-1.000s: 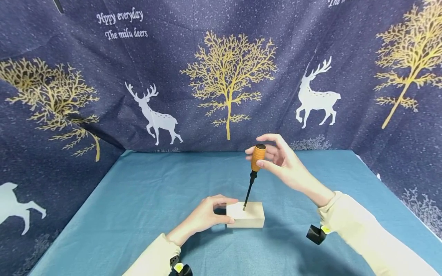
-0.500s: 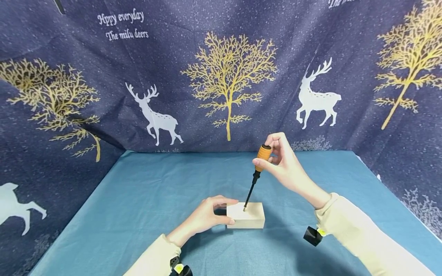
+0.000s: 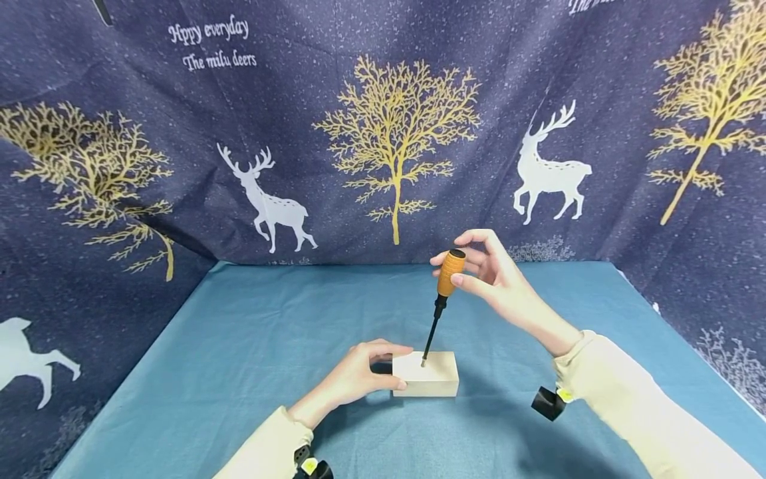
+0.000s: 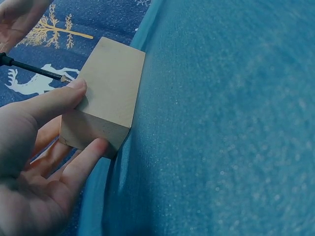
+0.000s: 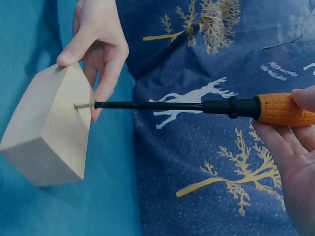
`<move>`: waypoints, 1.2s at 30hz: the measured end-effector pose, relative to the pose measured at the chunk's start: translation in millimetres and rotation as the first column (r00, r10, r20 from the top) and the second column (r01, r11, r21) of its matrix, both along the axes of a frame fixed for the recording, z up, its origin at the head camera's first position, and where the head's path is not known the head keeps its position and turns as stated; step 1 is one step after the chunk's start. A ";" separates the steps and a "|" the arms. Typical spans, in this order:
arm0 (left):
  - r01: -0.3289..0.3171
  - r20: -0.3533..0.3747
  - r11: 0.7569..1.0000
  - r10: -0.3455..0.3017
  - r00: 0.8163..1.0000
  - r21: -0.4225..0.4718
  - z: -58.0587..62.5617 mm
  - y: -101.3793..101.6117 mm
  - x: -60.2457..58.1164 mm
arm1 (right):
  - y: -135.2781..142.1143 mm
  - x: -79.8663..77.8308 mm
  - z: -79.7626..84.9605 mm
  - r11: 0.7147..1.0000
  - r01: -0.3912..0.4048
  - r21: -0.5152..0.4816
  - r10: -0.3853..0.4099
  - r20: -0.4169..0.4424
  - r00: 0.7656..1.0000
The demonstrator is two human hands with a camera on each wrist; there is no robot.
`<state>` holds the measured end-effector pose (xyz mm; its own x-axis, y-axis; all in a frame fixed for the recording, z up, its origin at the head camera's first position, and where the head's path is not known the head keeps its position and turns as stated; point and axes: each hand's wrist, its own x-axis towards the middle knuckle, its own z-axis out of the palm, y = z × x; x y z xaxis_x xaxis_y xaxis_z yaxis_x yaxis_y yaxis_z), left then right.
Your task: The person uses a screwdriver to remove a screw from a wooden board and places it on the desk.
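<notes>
the left arm [image 3: 269, 444] and right arm [image 3: 643, 406] are angling inward. the left hand [image 3: 362, 370] is gripping low, thumb on the near side, fingers on the far side. the right hand [image 3: 495, 278] is pinching higher up, its topmost finger arching.

Beyond the far edge of the teal-blue cloth-covered worktop [image 3: 239, 346] hangs a navy fabric backdrop [image 3: 503, 80] printed with a golden leafless tree [image 3: 396, 159] above that edge's middle, white antlered deer [image 3: 552, 173] near both far corners, and white lettering [image 3: 209, 30] high at left.
</notes>
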<state>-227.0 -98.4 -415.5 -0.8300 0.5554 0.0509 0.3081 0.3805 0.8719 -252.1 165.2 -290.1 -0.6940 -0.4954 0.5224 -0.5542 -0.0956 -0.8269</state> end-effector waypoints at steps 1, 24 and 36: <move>0.000 0.000 1.000 0.000 1.000 0.000 0.2 0.1 0.0 | -0.5 0.0 -0.3 1.000 -0.003 -0.002 0.003 -0.002 1.000; 0.000 -0.006 1.000 0.000 1.000 -0.005 -1.0 -0.3 -0.6 | -4.0 3.6 0.7 0.969 0.225 0.103 -0.218 -0.073 0.973; -0.002 -0.013 1.000 0.002 1.000 -0.007 -1.0 0.3 -0.6 | -6.0 1.1 -5.1 0.968 0.236 0.088 -0.230 -0.068 0.971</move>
<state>-227.5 -98.1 -416.5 -0.8304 0.5541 0.0578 0.3184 0.3870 0.8654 -250.9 159.2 -295.2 -0.7670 -0.3726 0.5224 -0.5978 0.1192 -0.7927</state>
